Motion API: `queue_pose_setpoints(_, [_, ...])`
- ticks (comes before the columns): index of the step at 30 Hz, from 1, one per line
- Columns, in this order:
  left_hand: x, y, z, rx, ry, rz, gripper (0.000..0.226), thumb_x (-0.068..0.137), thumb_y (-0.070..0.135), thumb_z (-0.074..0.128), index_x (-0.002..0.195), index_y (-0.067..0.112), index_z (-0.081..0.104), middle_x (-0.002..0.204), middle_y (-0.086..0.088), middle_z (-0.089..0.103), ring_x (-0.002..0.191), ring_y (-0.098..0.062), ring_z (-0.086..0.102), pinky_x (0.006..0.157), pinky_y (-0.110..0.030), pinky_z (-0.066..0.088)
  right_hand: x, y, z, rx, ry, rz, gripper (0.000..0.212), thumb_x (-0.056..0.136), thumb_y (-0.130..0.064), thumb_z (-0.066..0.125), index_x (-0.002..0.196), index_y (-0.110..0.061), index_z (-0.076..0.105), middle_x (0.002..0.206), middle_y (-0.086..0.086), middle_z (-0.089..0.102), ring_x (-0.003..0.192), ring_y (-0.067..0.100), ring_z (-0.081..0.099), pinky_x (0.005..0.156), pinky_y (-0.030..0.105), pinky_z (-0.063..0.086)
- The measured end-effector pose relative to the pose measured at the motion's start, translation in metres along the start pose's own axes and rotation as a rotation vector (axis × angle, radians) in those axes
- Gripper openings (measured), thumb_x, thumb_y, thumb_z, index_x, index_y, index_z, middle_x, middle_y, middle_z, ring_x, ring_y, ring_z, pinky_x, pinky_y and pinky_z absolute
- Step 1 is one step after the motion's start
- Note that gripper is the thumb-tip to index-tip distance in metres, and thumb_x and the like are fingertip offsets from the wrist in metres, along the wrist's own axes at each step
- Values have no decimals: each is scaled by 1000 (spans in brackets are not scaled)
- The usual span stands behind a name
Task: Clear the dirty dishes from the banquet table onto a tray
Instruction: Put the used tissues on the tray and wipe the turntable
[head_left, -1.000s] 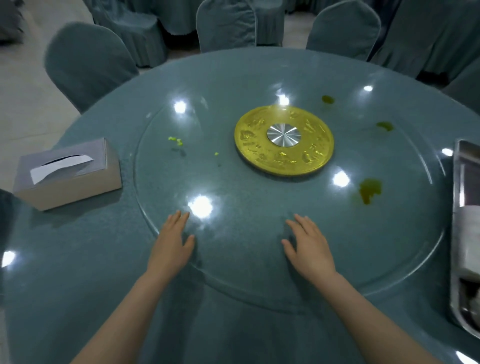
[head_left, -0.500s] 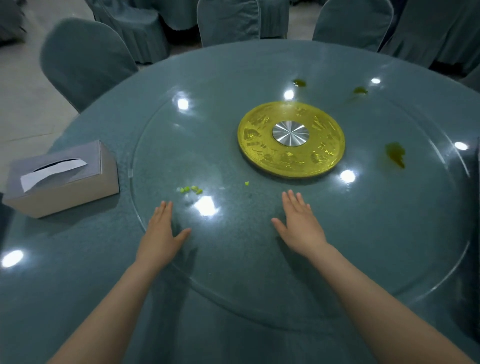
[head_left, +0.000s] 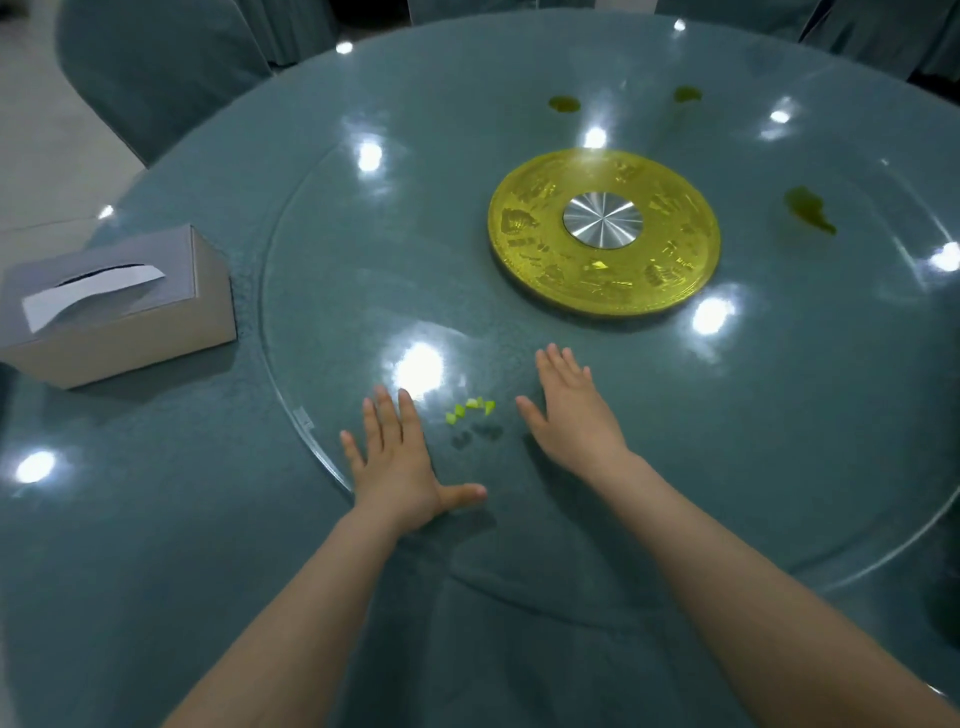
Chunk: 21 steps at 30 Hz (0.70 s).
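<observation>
1. Head view, surface: round worktop (head_left: 156, 571) under a teal cloth, carrying a large clear glass turntable (head_left: 779, 415); many ceiling-light reflections on the glass.
2. Room: chairs in matching teal covers, one at far left (head_left: 150, 67), others along the top edge; pale floor (head_left: 36, 130) at upper left.
3. Tissue box (head_left: 119, 306): grey card, on the cloth just left of the turntable rim, one white sheet standing out of the slot.
4. Left hand (head_left: 400, 462): flat, fingers spread, palm down across the near rim of the turntable, thumb out to the right.
5. Green food scraps (head_left: 471, 408): small cluster on the glass between the two hands.
6. Right hand (head_left: 571, 415): flat, fingers straight and close together, palm down on the glass.
7. Gold hub disc (head_left: 524, 228) with silver centre cap (head_left: 602, 224), mid-turntable.
8. Green sauce stains: two at the far side (head_left: 564, 104), one at right (head_left: 808, 210).
9. Dishes and tray: none within view.
</observation>
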<state>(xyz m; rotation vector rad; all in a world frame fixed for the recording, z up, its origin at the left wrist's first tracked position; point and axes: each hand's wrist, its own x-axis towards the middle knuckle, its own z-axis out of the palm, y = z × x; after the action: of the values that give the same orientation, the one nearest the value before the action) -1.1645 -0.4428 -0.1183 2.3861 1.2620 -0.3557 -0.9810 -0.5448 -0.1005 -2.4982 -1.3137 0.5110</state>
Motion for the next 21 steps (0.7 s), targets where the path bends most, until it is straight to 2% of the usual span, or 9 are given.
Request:
queue_pose_setpoints(5, [-11,12,0,-36,-76,-10,152,48,82,65,137,15,-40,147,-8,-44,136,-25,-38,107,-55,-19,-22,-21,15,28,-57,-104,65,99,-35,41,150,-7,12,160,9,6,147,21,1,117,33,-2])
queue_pose_setpoints(8, [-17,12,-5,-100,-112,19,150,53,69,74,140,16,-36,147,-7,-43,135,-22,-39,107,-53,-20,-27,-31,17,-3,-6,-102,67,98,-31,45,150,-5,11,159,11,10,146,24,6,117,31,2])
queue_pose_setpoints(12, [-21,13,-7,-164,-135,45,147,56,60,78,142,18,-33,148,-5,-42,134,-19,-39,106,-51,-22,-35,-45,20,-85,109,-74,61,98,-29,43,148,-5,19,146,15,32,129,29,28,108,30,19])
queue_pose_setpoints(14, [-23,13,-6,-179,-147,54,145,57,57,79,143,19,-32,148,-4,-42,134,-19,-40,106,-51,-22,-36,-50,23,-98,110,-58,57,98,-27,42,148,-8,21,141,13,34,124,29,30,104,29,25])
queue_pose_setpoints(18, [-25,15,-2,-181,-148,57,143,58,56,79,144,20,-30,148,-5,-41,134,-20,-40,107,-52,-22,-30,-58,21,-97,79,-63,45,95,-15,49,138,-11,37,131,13,38,117,29,34,96,27,28])
queue_pose_setpoints(21, [-25,15,-1,-175,-149,54,144,58,58,78,143,20,-31,148,-5,-42,134,-20,-41,106,-51,-22,-27,-63,17,-108,80,-103,30,98,-24,46,123,-8,51,118,11,47,108,27,37,92,30,32])
